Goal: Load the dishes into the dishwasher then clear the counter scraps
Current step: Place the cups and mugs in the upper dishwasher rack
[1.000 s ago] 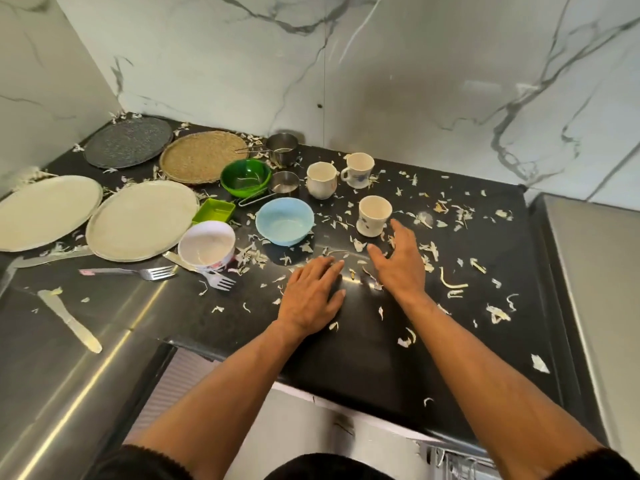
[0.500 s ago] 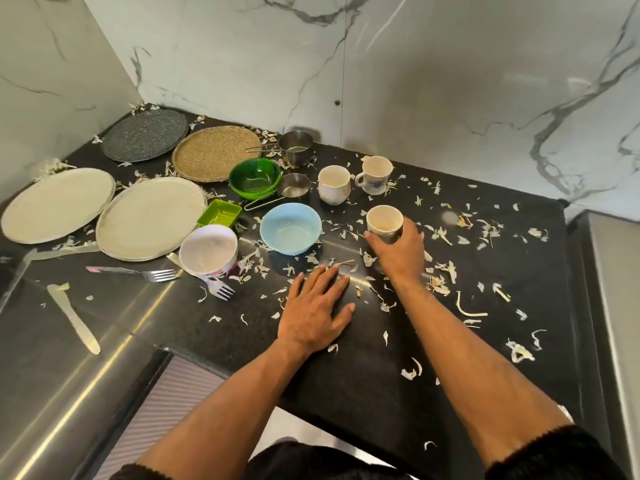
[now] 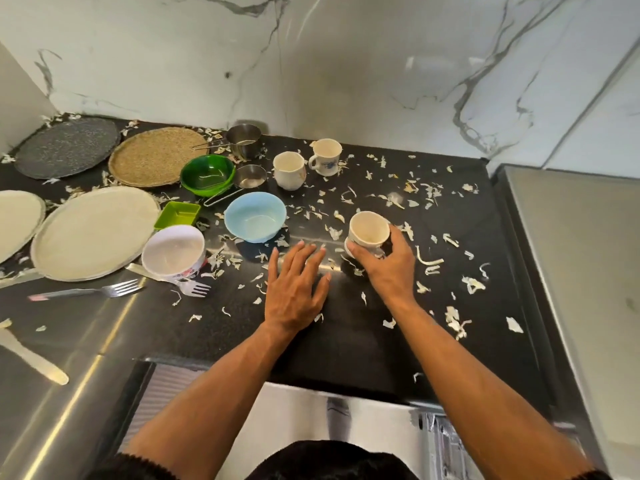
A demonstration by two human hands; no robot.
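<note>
Right hand (image 3: pixel 388 268) grips a cream cup (image 3: pixel 369 230), tipped a bit, near the middle of the black counter (image 3: pixel 363 334). Left hand (image 3: pixel 294 289) lies flat on the counter, fingers spread, among white scraps (image 3: pixel 429 261).

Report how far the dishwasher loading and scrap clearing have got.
Done: nothing visibly loaded yet. In hand: the right hand has a grip on the nearest cup; the left hand rests flat on the counter. Left: two cups, bowls, plates, forks and all scattered scraps.
</note>
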